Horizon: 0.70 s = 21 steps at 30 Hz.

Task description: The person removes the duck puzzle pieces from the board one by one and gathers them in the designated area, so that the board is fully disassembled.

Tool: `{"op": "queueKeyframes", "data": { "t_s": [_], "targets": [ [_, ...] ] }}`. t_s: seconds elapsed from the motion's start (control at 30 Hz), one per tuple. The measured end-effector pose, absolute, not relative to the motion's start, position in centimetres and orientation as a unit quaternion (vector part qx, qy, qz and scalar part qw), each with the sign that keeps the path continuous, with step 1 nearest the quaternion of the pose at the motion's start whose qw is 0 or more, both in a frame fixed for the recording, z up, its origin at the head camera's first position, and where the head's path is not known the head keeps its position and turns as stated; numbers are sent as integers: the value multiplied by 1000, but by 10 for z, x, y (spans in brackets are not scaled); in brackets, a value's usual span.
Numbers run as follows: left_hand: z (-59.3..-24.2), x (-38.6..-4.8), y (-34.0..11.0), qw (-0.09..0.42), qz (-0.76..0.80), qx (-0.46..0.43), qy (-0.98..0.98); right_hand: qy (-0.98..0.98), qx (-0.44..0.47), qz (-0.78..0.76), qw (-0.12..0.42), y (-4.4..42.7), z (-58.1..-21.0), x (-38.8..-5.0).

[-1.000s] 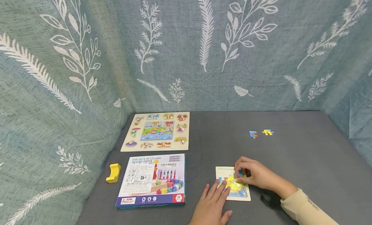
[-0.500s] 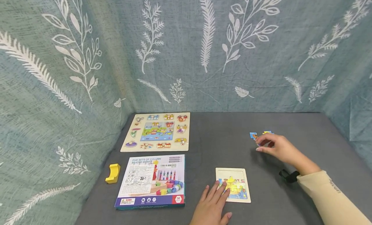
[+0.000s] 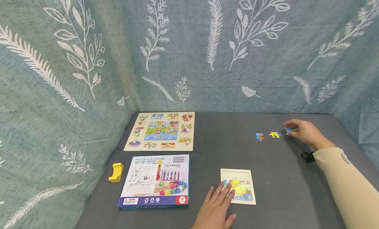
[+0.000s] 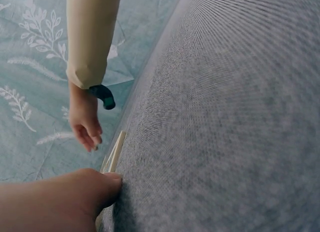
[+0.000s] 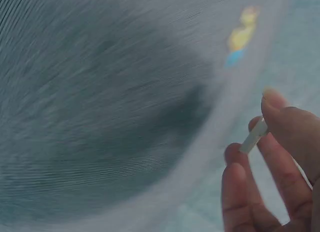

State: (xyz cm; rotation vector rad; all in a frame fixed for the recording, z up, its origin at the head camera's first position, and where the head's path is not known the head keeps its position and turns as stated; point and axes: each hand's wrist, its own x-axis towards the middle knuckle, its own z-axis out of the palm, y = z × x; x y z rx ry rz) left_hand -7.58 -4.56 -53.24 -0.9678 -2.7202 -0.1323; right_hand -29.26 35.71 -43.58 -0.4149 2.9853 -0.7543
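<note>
In the head view my right hand [image 3: 306,133] pinches a small blue-green jigsaw piece [image 3: 289,130] at the back right, low over the table. The right wrist view shows that piece [image 5: 254,135] edge-on between thumb and fingers. Just left of it lie a yellow piece [image 3: 274,135] and a blue-and-orange piece [image 3: 259,137]. My left hand [image 3: 214,204] lies with fingers spread, fingertips on the left side of a small jigsaw tray [image 3: 252,189]. Pieces with a yellow figure fill the tray's lower part; a strip of bare wood shows along its top.
A box with bead pictures [image 3: 160,181] lies left of my left hand. Behind it is a larger wooden knob puzzle board [image 3: 189,146]. A yellow curved block [image 3: 116,172] sits at the far left. Patterned curtains [image 3: 189,58] close off the table's back and left.
My right hand has moved from the small jigsaw tray to the back right, carrying a piece away from it. The left hand stays on the tray's edge.
</note>
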Motion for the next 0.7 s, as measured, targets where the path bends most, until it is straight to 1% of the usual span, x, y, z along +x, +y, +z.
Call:
{"op": "queueKeyframes", "data": {
  "t_s": [0.17, 0.27, 0.37, 0.53, 0.6, 0.7],
  "targets": [
    [-529, -76, -44, 112, -38, -330, -936, 965, -120, -231, 29, 367, -451, -300],
    [-527, -76, -43, 97, -34, -333, -937, 967, -119, -224, 20, 372, -457, -300],
    [-525, -76, -43, 93, -36, -333, -938, 967, -125, -223, 6, 373, -460, -301],
    [-523, -75, -43, 91, -49, -330, -938, 970, -112, -214, 8, 367, -457, -300],
    [-523, -75, -43, 84, -56, -329, -939, 972, -103, -213, -10, 359, -454, -296],
    [-522, -75, -44, 80, -63, -325, -940, 963, -112, -234, -76, 334, -449, -286]
  ]
}}
